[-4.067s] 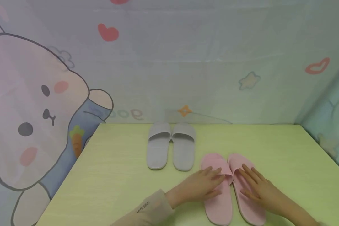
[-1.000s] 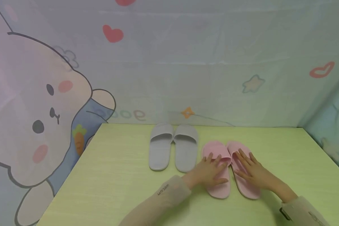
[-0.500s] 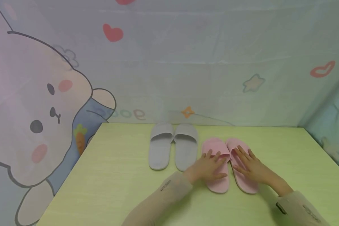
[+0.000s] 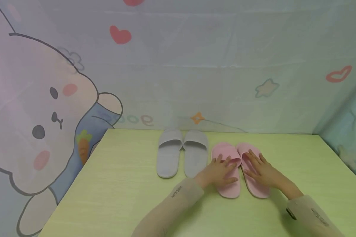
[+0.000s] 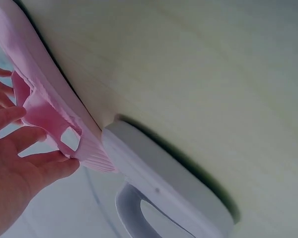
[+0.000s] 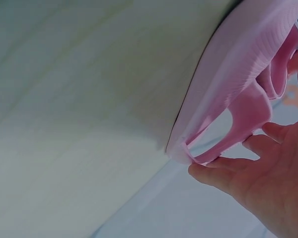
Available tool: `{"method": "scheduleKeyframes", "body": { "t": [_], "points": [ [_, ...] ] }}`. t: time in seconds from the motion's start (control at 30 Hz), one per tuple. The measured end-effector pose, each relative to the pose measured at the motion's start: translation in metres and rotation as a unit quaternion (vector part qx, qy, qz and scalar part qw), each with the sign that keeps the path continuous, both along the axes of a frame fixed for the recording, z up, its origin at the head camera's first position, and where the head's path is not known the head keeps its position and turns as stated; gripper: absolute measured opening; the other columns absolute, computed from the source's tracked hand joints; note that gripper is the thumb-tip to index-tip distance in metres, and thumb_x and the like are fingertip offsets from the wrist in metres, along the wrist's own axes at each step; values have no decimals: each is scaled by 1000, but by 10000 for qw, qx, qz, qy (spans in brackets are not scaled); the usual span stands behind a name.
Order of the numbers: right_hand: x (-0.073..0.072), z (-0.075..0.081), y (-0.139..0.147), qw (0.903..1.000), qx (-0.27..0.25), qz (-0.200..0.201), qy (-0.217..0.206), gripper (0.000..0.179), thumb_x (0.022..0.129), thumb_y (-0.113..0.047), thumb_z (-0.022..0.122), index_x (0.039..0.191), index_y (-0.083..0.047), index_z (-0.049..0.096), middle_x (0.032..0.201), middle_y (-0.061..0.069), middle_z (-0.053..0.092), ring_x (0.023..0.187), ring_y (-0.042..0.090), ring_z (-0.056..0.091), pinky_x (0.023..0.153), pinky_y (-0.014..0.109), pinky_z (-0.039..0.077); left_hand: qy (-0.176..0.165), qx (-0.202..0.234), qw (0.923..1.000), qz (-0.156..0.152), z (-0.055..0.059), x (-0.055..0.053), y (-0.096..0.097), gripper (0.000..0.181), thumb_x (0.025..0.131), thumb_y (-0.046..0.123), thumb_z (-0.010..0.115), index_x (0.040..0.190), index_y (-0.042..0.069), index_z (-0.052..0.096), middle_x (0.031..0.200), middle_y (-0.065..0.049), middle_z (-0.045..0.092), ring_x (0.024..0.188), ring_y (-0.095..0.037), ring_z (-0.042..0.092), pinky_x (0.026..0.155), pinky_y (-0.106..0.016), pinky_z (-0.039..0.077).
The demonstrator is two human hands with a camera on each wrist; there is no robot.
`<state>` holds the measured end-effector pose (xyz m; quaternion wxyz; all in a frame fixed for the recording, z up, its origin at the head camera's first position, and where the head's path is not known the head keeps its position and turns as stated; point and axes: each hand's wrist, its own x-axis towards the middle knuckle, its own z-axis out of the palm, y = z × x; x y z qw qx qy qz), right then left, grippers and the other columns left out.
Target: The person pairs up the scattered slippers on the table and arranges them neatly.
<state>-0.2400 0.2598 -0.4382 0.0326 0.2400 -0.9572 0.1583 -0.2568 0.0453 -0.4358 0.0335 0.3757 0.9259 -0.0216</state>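
Two pink slippers lie side by side on the table, toes pointing to the back: the left pink slipper (image 4: 230, 190) and the right pink slipper (image 4: 259, 190). My left hand (image 4: 219, 172) is over the left one, fingers spread and fairly straight, fingertips on the strap edge. Over the right one is my right hand (image 4: 265, 174), also spread, its fingertips at that strap. In the left wrist view the fingers meet the pink strap (image 5: 44, 116). The right wrist view has fingertips against the other pink strap (image 6: 251, 111). The hands cover part of both soles.
A pair of grey slippers, the left grey slipper (image 4: 168, 161) and the right grey slipper (image 4: 195, 159), stands just left of the pink pair, near the table's back edge. Behind the light yellow-green table (image 4: 115, 187) hangs a printed curtain (image 4: 178, 65).
Both hands have slid the pink slippers away from the front, toward the back edge, until they lie nearly level with the grey pair. The grey slippers stay put.
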Motion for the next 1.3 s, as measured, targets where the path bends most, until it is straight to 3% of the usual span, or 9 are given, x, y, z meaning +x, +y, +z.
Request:
{"method": "scheduleKeyframes", "body": {
  "t": [0.53, 0.97, 1.3],
  "points": [
    [-20, -3, 1, 9999, 11, -110, -86, 67, 90, -35, 49, 136, 7, 26, 142, 32, 18, 124, 53, 25, 104, 59, 16, -92, -20, 9996, 276, 1, -12, 4, 59, 91, 57, 23, 143, 29, 18, 149, -5, 20, 135, -36, 19, 106, -45, 26],
    [-32, -3, 0, 9992, 49, -292, -254, 69, 91, -40, 46, 138, 5, 22, 142, 31, 17, 123, 58, 16, 98, 64, 21, -146, 46, 9993, 339, 4, -22, 3, 58, 91, 58, 18, 142, 30, 18, 150, -4, 19, 136, -35, 18, 107, -45, 25],
    [-43, -2, 1, 9990, 59, -271, -353, 68, 91, -39, 46, 140, 1, 22, 144, 29, 15, 126, 57, 11, 99, 65, 18, -139, 87, 9991, 399, 3, -27, 3, 58, 91, 57, 18, 143, 30, 17, 150, -4, 16, 136, -35, 16, 108, -46, 23]
  ]
}}
